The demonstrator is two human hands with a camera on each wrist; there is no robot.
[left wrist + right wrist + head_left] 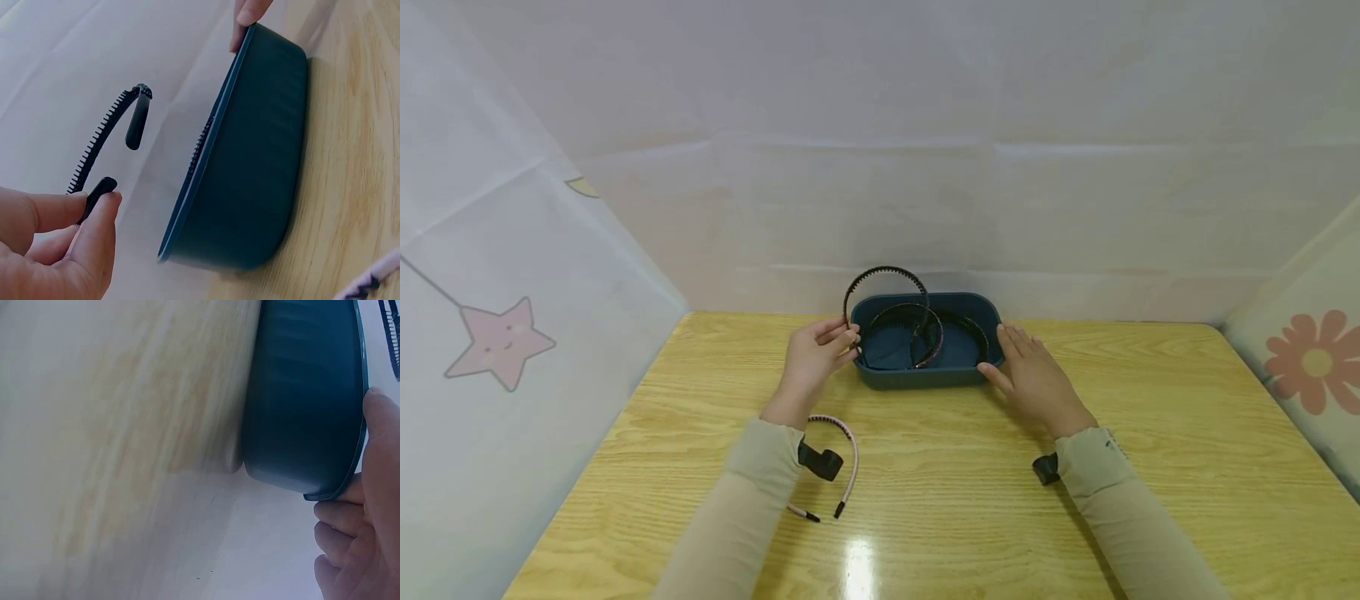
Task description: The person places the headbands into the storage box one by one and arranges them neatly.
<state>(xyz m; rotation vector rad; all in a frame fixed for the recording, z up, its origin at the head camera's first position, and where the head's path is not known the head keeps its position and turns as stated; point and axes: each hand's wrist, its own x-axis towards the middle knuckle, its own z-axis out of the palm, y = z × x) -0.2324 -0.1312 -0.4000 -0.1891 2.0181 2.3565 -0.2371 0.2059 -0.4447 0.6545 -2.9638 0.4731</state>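
My left hand pinches one end of a black toothed headband between thumb and fingers. The headband's loop stands up over the left end of a dark blue plastic bin; in the left wrist view its free end points down beside the bin. Inside the bin lie more black headbands, one with a glittery band, overlapping the held one in the head view. At the bin's right end, my right hand holds the rim, thumb at the front corner and fingers around the end.
A pink headband with black tips lies on the wooden table, partly hidden under my left forearm. The bin stands near the table's back edge, close to a pale hanging sheet. Printed side sheets flank the table.
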